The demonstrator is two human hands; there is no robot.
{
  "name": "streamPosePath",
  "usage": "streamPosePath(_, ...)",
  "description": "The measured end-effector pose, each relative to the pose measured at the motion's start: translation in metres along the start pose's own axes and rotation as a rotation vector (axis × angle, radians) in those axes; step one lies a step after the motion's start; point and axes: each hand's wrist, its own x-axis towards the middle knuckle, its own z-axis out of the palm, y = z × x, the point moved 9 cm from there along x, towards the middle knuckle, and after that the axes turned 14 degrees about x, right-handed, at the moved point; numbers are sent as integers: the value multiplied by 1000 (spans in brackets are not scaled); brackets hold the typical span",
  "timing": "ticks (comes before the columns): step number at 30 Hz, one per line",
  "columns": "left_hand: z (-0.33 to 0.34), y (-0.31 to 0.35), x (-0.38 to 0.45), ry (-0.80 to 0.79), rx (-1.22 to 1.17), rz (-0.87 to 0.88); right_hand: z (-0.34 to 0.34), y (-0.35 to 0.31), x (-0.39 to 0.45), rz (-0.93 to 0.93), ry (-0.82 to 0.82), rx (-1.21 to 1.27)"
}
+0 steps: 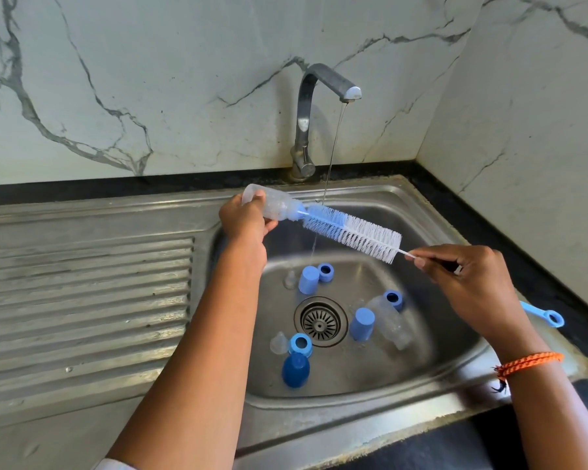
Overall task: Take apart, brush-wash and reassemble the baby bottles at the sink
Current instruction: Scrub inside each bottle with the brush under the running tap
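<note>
My left hand [243, 220] grips a clear baby bottle [275, 205] held sideways over the sink basin [431, 232]. My right hand [462, 276] pinches the thin wire handle of a blue-and-white bottle brush [352, 232], whose tip is in the bottle's mouth. On the basin floor lie blue caps [309, 279] [362, 323] [296, 369], blue collar rings [326, 272] [393, 298] [300, 344], clear teats [279, 342] [290, 279] and another clear bottle [389, 320] on its side.
The tap [319, 96] runs a thin stream of water into the basin, just behind the brush. A drain [320, 321] sits mid-basin. A ribbed steel drainboard [82, 300] lies left. A blue tool with a ring end [547, 315] rests on the right rim.
</note>
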Motion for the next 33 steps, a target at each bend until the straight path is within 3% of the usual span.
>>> streamPosePath(3,-2,2,2,-4,14,19,-2,1,0,11,19,25)
streamPosePath(9,33,-7,-20,-238,89,5,9,-6,0,-10,-11,25)
streamPosePath(16,4,-11,1,-74,-61,-71,-11,10,-1,60,95,-2)
streamPosePath(25,49,-12,-25,-355,77,13,6,1,0,29,15,-55)
streamPosePath(33,29,-6,-16,-146,0,13,1,2,1,15,8,-27)
